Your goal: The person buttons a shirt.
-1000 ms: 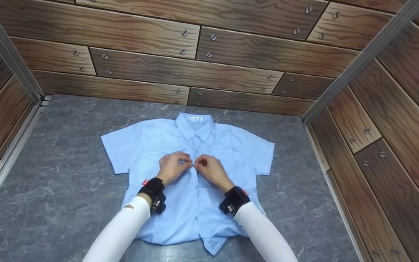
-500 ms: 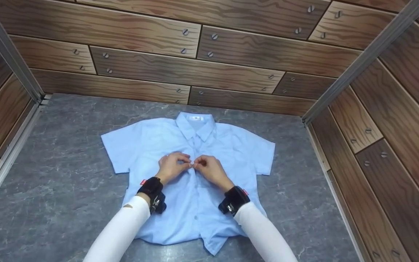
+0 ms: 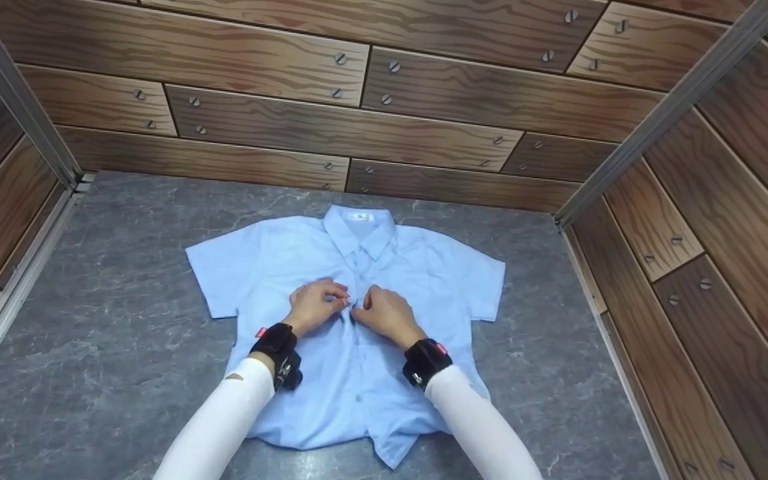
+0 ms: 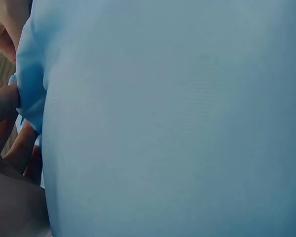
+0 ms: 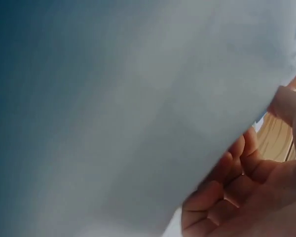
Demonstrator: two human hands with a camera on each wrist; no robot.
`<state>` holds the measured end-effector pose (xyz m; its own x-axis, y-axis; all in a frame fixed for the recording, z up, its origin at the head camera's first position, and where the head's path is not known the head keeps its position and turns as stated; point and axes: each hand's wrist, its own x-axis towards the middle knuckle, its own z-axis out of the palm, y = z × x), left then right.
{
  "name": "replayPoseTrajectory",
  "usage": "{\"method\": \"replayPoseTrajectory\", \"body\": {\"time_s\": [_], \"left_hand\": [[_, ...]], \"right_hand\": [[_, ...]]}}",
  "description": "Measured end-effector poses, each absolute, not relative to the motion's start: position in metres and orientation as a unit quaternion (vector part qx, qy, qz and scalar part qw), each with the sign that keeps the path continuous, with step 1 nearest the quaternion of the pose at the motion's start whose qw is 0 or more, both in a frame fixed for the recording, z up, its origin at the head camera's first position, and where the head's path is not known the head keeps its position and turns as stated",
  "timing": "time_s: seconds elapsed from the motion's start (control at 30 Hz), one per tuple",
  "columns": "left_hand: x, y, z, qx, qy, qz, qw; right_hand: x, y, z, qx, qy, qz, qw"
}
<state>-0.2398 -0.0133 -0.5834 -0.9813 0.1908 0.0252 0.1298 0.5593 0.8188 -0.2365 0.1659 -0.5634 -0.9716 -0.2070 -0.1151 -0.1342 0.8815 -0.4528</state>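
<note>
A light blue short-sleeved shirt (image 3: pixel 304 400) lies spread out with its collar pointing away from me. At mid-chest, on the front placket, my left hand (image 3: pixel 316 308) pinches the shirt's fabric between thumb and finger. Just beside it my right hand (image 3: pixel 389 316) holds the placket edge, its fingertips close to those of the left. In the left wrist view, raised shirt cloth (image 4: pixel 163 123) covers most of the picture, with the left fingers (image 4: pixel 22 148) at its edge. The right wrist view has the right fingers (image 5: pixel 232 182) curled under the cloth. The fingertips hide the exact spot being worked.
The shirt rests on a grey marbled surface (image 3: pixel 124 347). Wood-patterned panels (image 3: pixel 257 110) rise at the back and both sides, joined by metal corner posts (image 3: pixel 664 120). Down the placket below the hands sits a button (image 3: pixel 359 398).
The right hand has turned slightly and its fingertips have shifted a little. A small pale button showed between the fingertips half a second ago. The left hand has hardly moved.
</note>
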Motion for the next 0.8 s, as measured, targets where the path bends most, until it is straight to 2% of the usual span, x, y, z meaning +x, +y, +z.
{"method": "replayPoseTrajectory", "body": {"time_s": [0.3,0.6,0.8], "left_hand": [[-0.2394,-0.0149,-0.5840,0.094,0.875,0.473,0.040],[-0.2398,-0.0128,-0.5856,0.100,0.878,0.468,0.037],[-0.2396,-0.0126,-0.5860,0.102,0.875,0.472,0.037]], "right_hand": [[-0.2384,0.1594,-0.5640,-0.091,0.975,-0.184,0.084],[-0.2402,0.1645,-0.5604,-0.095,0.970,-0.195,0.112],[-0.2404,0.1599,-0.5610,-0.078,0.979,-0.166,0.094]]}}
